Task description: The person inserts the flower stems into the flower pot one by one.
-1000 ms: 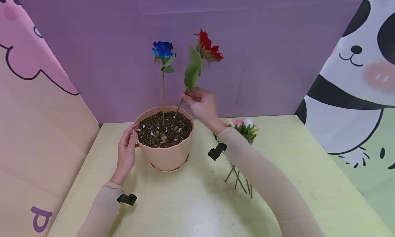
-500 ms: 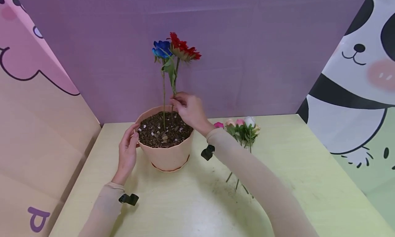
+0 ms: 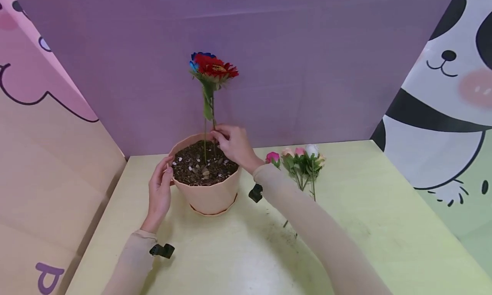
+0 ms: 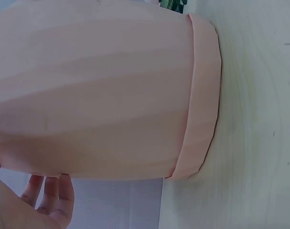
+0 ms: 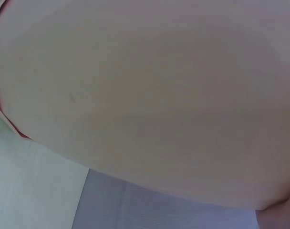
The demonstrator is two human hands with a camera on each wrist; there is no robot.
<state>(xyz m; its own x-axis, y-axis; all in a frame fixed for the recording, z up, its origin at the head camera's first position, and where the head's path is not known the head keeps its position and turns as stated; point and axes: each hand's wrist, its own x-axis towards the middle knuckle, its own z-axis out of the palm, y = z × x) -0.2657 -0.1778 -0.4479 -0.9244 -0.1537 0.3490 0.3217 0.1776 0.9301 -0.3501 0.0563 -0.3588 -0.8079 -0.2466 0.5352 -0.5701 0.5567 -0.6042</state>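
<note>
In the head view a pink pot (image 3: 209, 197) of dark soil (image 3: 192, 169) stands on the table. My left hand (image 3: 159, 192) grips its left rim; fingertips (image 4: 65, 183) touch the pot wall (image 4: 97, 95) in the left wrist view. My right hand (image 3: 236, 145) pinches the stem of a red flower (image 3: 217, 68) low down, over the back right of the soil. The red bloom overlaps a blue flower (image 3: 194, 64), whose thin stem (image 3: 205, 145) stands in the soil. The pot wall (image 5: 159, 95) fills most of the right wrist view, with only a bit of hand (image 5: 281, 214) at the corner.
Several loose flowers (image 3: 305, 162), pink, white and peach, lie on the table (image 3: 215, 261) right of the pot, partly behind my right forearm. Dark crumbs dot the tabletop near them. A purple cloth (image 3: 326, 73) hangs behind, with cartoon prints at both sides.
The red flower has moved left and then down, its bloom now in front of the blue one, and my right hand has come closer to the soil. My left hand stays on the rim.
</note>
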